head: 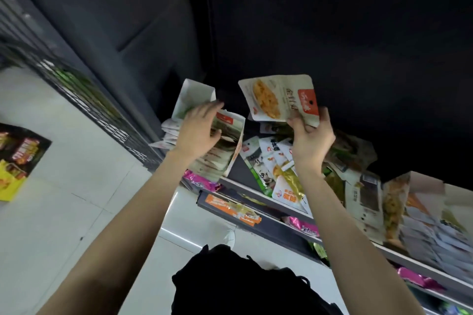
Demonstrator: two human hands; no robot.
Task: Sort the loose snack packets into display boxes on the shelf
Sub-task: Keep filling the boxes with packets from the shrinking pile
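Note:
My right hand (311,139) pinches a pale snack packet (276,97) with a yellow food picture and a red label, held up above the shelf. My left hand (199,130) reaches over an open display box (225,151) full of packets at the shelf's left end; its fingers are spread and loosely bent, touching the packets inside. A heap of loose packets (279,163) lies on the shelf between and below my hands.
More display boxes (414,215) with packets stand to the right on the grey shelf (256,197). Pink packets (202,183) sit on the shelf below. A dark rack (84,94) runs along the left. A black bag (245,284) hangs at my front.

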